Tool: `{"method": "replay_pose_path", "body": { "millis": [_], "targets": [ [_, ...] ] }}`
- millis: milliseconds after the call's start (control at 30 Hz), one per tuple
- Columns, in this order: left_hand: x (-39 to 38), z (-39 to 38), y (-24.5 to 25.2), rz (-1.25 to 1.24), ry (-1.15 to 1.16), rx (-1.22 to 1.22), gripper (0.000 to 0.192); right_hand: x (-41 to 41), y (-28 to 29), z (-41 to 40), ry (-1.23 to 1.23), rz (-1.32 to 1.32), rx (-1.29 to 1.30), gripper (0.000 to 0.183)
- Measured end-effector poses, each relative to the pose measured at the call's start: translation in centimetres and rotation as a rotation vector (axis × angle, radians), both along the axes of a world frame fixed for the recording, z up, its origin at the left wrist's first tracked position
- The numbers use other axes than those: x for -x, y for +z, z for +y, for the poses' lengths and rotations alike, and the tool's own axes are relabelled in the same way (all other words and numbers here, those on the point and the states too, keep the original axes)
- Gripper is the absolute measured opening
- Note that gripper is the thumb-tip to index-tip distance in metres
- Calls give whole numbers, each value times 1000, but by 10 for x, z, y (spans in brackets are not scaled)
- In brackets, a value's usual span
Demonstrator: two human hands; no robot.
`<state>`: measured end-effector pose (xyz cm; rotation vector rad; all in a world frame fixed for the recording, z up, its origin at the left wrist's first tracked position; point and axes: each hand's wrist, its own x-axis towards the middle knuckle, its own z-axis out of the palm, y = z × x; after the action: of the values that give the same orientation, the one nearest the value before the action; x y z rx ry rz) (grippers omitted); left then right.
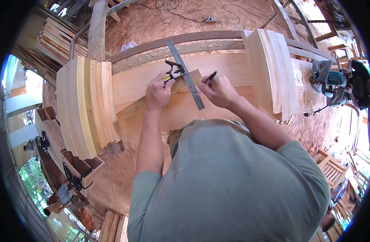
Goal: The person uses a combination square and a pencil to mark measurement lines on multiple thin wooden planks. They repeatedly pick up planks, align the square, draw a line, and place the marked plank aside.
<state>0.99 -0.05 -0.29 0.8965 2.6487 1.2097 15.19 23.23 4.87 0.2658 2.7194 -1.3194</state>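
My left hand (158,93) grips the dark head of a combination square (175,70) and rests on a narrow wooden strip (186,82). The square's steel blade (189,80) lies across the strip near its right end, its lower end reaching over the board below. In my right hand (220,91), just right of the blade, is a dark pen or marker (213,75), its upper end pointing up and away from me. Its writing tip is hidden by my fingers. The strip lies slanted on wide, pale wooden boards (221,65) in front of me.
Pale planks stand in a row at the left (85,106), with another row at the right (269,72). A teal power saw (331,77) sits beyond the right row. A socket box (210,19) with cable lies on the dirt floor. A person (56,207) is at lower left.
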Motion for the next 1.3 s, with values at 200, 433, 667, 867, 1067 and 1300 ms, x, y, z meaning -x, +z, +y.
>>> {"method": "replay_pose_path", "body": {
  "millis": [200,433,667,867,1067,1300],
  "targets": [
    [3,1,-1,27,-14,15,38,-3,1,-10,-310,332,263,17],
    [4,-1,-5,-18,1,4,39,8,30,-9,-122,-21,86,27],
    [7,-3,-9,64,-69,3,44,2,-7,-21,-36,-275,30,44],
    [17,-38,-14,232,57,404,61,9,-53,-32,-181,-306,633,32],
    [-36,-53,21,28,-187,562,40,-9,-20,18,-389,-148,817,26],
    [-22,-64,-1,248,-43,394,37,-7,-25,31,-318,-181,895,26]
  ]
}}
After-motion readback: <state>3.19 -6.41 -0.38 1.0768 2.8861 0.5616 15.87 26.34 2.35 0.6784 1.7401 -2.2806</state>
